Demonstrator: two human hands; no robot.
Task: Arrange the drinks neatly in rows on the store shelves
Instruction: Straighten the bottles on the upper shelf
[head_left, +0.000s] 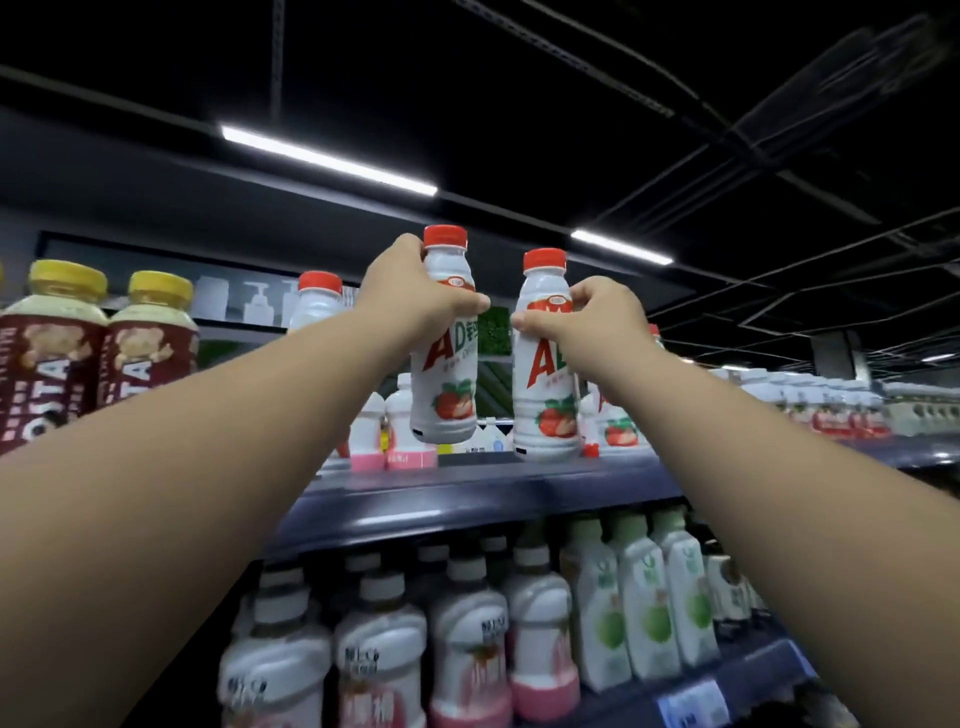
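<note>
My left hand (415, 296) grips a white AD drink bottle (445, 384) with a red cap and a strawberry picture, held in the air above the top shelf (467, 491). My right hand (597, 319) grips a second bottle of the same kind (543, 405) just to its right, its base hanging close over the shelf's front edge. Both bottles are upright and apart from each other. More bottles of this kind stand on the shelf, one behind my left wrist (318, 301) and others behind the right-hand bottle (618, 421).
Two brown bottles with yellow caps (98, 343) stand at the left of the top shelf. Small pink-based bottles (395, 431) stand at its middle. The lower shelf holds rows of white and pink bottles (457, 639) and green-labelled bottles (639, 597). More drinks line the far right (821, 402).
</note>
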